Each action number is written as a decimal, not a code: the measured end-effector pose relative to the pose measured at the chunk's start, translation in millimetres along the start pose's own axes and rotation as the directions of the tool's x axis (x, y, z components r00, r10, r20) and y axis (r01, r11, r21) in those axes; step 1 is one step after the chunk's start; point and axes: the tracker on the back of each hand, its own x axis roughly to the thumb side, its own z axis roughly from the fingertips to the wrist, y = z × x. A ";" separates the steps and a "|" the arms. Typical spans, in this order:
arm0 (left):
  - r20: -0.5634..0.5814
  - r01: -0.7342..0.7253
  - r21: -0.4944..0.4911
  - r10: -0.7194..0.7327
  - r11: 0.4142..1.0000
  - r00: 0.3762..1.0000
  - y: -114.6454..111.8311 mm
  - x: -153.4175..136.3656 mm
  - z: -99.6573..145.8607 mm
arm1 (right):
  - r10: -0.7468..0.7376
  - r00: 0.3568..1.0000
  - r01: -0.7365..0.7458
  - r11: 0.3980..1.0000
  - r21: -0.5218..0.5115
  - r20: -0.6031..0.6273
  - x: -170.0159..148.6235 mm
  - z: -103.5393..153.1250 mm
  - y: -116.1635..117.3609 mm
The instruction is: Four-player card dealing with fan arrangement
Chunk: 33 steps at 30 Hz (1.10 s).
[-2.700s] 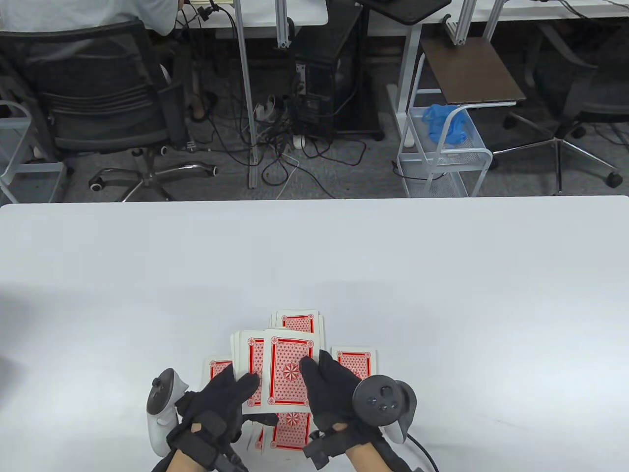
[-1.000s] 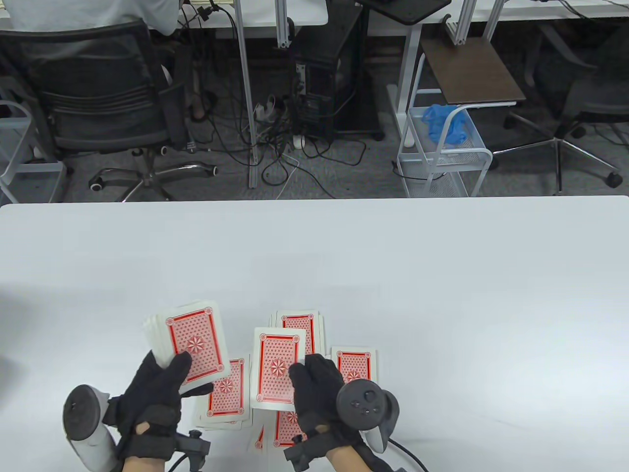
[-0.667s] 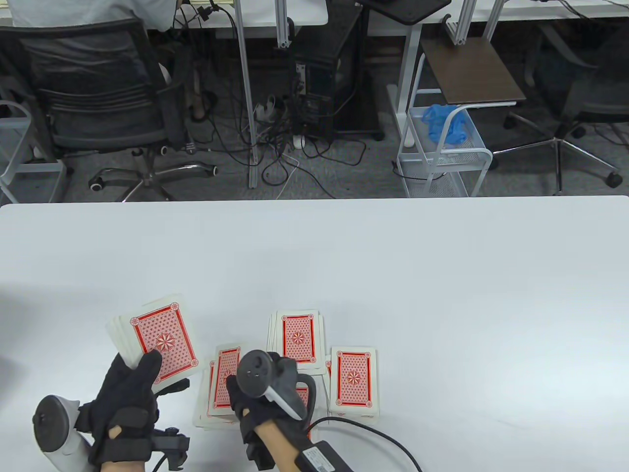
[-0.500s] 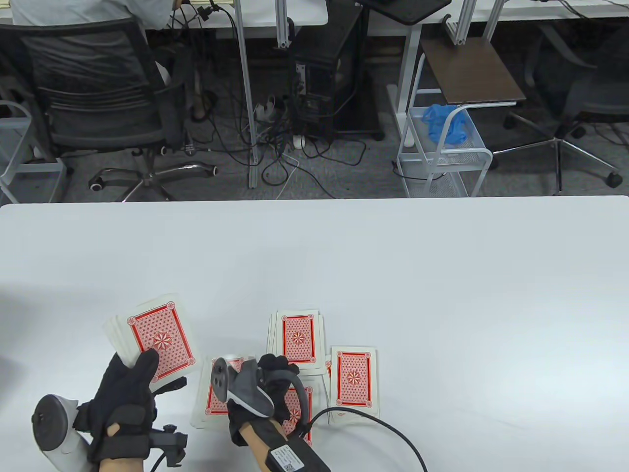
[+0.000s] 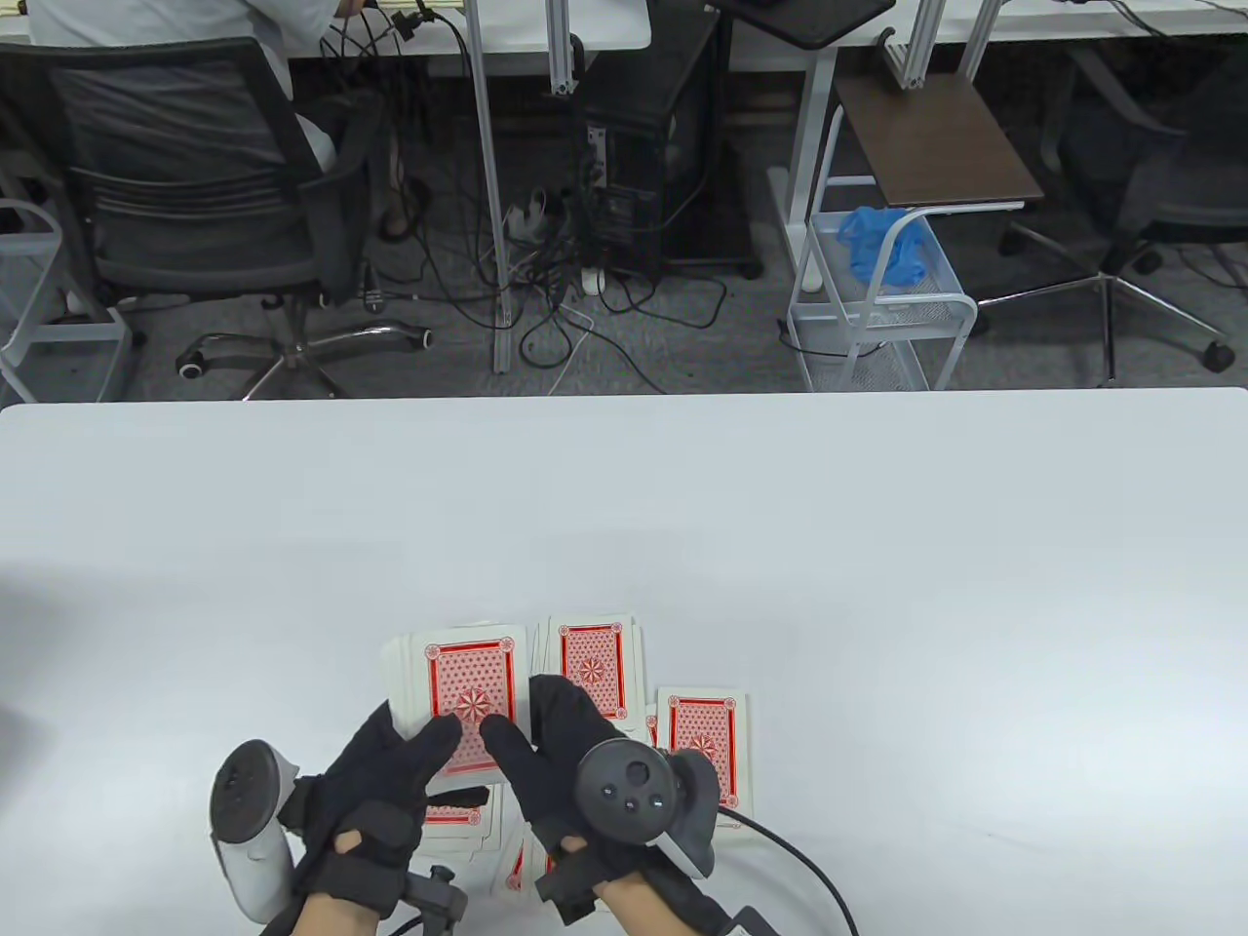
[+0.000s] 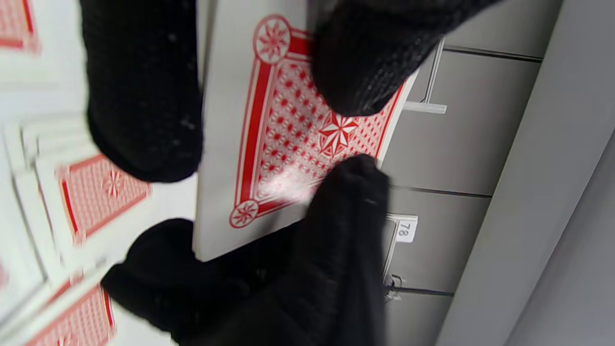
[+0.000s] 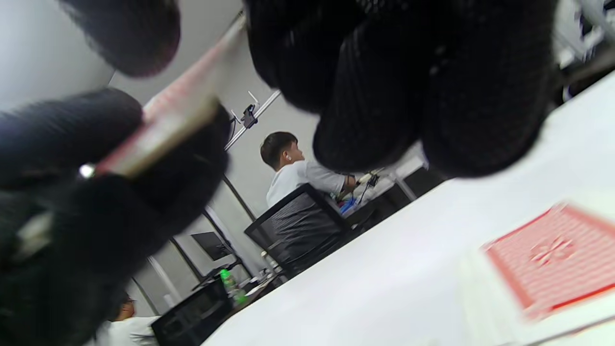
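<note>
My left hand (image 5: 414,741) holds the red-backed deck (image 5: 468,694) just above the table, thumb on its back. In the left wrist view the deck (image 6: 283,139) sits between my gloved fingers (image 6: 144,96). My right hand (image 5: 522,726) has met it: the thumb lies on the top card and the fingers lie at the deck's right edge. In the right wrist view the deck's edge (image 7: 178,115) runs between the right thumb and fingers. Dealt piles lie face down on the white table (image 5: 877,546): a far pile (image 5: 592,665), a right pile (image 5: 704,743), a left pile (image 5: 456,817) and a near pile (image 5: 515,866), both partly hidden by my hands.
The table's near edge is just below my wrists. The right hand's cable (image 5: 809,868) trails on the table to the right. Office chairs (image 5: 195,205), a wire cart (image 5: 877,292) and desks stand beyond the far edge.
My left hand has carried the deck from the left back to the middle. My right hand has left the left pile, turned palm down and come onto the deck's top card.
</note>
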 end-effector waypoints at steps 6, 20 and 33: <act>-0.017 -0.001 -0.083 0.000 0.997 1.000 -6.8 -11.3 -4.7 | -0.051 0.997 0.053 0.998 -0.044 0.061 -15.9 8.9 0.4; 0.069 -0.018 0.116 0.010 0.993 0.998 26.5 2.9 3.6 | -0.567 0.801 0.565 0.822 -0.068 -0.191 -69.2 -21.0 -15.8; 0.115 -0.028 0.145 0.011 0.989 0.993 38.7 15.6 6.4 | 0.651 0.724 -0.523 0.734 0.433 -0.229 -99.4 -73.9 64.2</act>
